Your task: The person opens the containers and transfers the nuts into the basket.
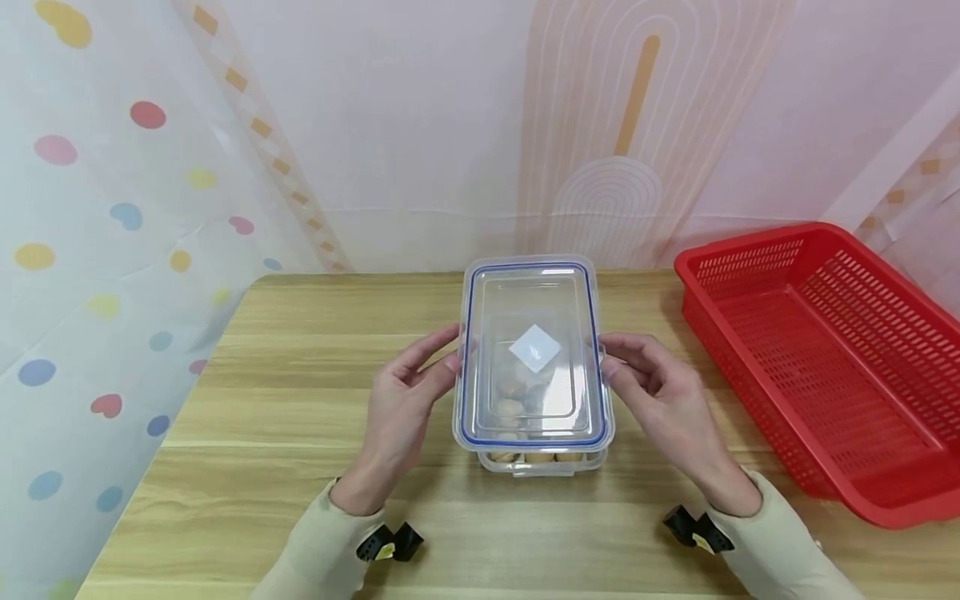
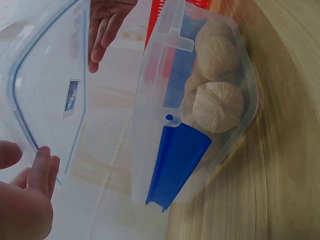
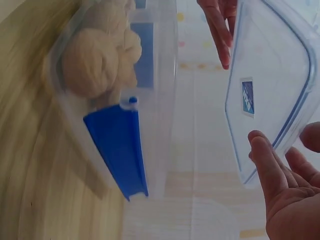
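The clear lid (image 1: 534, 354) was pinched at opposite long edges by the left hand (image 1: 402, 404) and right hand (image 1: 663, 402), apparently to be balanced above the container (image 2: 147, 150).

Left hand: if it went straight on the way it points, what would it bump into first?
The clear lid, whose edge the left hand holds. Past it, perhaps the right hand at the opposite edge, though depth is hard to judge.
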Demonstrator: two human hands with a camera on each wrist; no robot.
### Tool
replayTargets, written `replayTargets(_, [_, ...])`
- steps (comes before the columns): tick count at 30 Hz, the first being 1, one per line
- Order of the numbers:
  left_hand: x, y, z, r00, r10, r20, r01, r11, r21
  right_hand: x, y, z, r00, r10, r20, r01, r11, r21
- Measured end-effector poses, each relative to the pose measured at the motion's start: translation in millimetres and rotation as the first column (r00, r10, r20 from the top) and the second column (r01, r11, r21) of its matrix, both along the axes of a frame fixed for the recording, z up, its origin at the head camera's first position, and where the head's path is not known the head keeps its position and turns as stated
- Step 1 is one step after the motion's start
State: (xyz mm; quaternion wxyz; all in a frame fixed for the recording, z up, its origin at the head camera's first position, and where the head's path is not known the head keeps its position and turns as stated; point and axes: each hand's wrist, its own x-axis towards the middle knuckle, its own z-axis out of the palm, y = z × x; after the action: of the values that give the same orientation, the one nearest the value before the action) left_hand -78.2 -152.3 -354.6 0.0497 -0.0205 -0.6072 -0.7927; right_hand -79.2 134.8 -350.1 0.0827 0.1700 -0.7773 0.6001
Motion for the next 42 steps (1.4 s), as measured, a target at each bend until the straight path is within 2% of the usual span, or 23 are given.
replayTargets(9, [7.2, -15.0, 1.6, 0.999, 0.022, 0.041, -0.021, 0.999, -0.040, 1.8, -13.2, 2.2, 0.995, 0.044, 0.087, -0.040, 0.998, -0.042])
replayTargets(13, [10.9, -21.3, 3.1, 0.998, 0.029, 0.048, -0.026, 0.998, -0.051, 2.2, -17.3, 5.1, 0.987, 0.063, 0.151, -0.055, 0.997, -0.058])
replayTargets(18, [14.6, -30.5, 2.6, 0.997, 0.059, 0.044, -0.057, 0.997, -0.047, 2.7, -26.1, 7.5, 0.976, 0.106, 0.192, -0.090, 0.992, -0.091])
replayTargets(27, [23.1, -54.8, 0.4, 0.992, 0.122, 0.020, -0.120, 0.989, -0.081, 5.9, -54.0, 6.0, 0.967, 0.208, 0.147, -0.189, 0.973, -0.135])
replayTargets(32, [26.0, -69.3, 0.1, 0.989, 0.147, 0.028, -0.143, 0.984, -0.107, 8.4, -69.6, 3.1, 0.962, 0.246, 0.120, -0.229, 0.964, -0.136])
replayTargets(37, [28.1, -83.1, -0.2, 0.987, 0.161, 0.024, -0.156, 0.977, -0.149, 10.7, -84.4, -0.6, 0.960, 0.259, 0.108, -0.244, 0.961, -0.130])
replayTargets(42, [31.8, -98.1, 0.4, 0.986, 0.164, 0.015, -0.156, 0.962, -0.222, 13.1, -99.0, -4.2, 0.964, 0.256, 0.078, -0.250, 0.965, -0.081])
